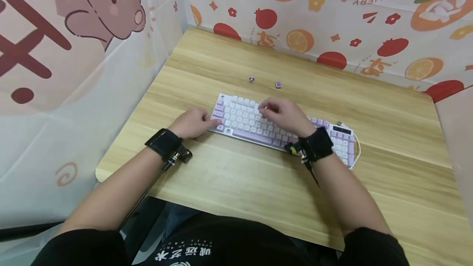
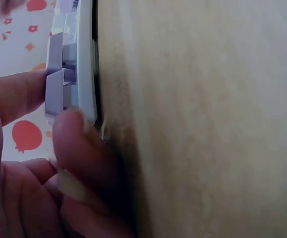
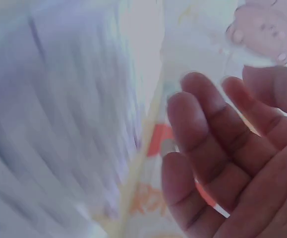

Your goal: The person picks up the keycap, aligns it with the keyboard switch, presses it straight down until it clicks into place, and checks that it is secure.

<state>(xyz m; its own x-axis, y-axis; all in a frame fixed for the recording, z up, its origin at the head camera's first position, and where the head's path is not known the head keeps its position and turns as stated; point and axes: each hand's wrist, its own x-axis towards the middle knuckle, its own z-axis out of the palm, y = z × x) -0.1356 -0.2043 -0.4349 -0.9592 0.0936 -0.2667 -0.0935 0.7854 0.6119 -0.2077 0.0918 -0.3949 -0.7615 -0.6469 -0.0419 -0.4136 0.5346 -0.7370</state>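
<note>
A white and lilac keyboard (image 1: pixel 255 136) lies on the wooden table. My left hand (image 1: pixel 192 124) holds its left end, the thumb on the lilac keys at the edge. In the left wrist view, the curled fingers (image 2: pixel 84 148) sit against the keyboard's side (image 2: pixel 86 64). Over the upper middle keys hovers my right hand (image 1: pixel 286 115), its fingers loosely bent. The right wrist view shows the fingers (image 3: pixel 190 121) apart from the blurred keyboard (image 3: pixel 69 114), with nothing seen between them. Beyond the keyboard are two small purple keycaps, a left one (image 1: pixel 251 79) and a right one (image 1: pixel 278 85).
A white cable (image 1: pixel 358 151) curves round the keyboard's right end, its plug (image 1: pixel 340 124) near the dark display panel (image 1: pixel 341 129). Printed cloths (image 1: pixel 332 19) hang behind and left of the wooden table (image 1: pixel 236 175). Both wrists wear black camera straps (image 1: pixel 164 145).
</note>
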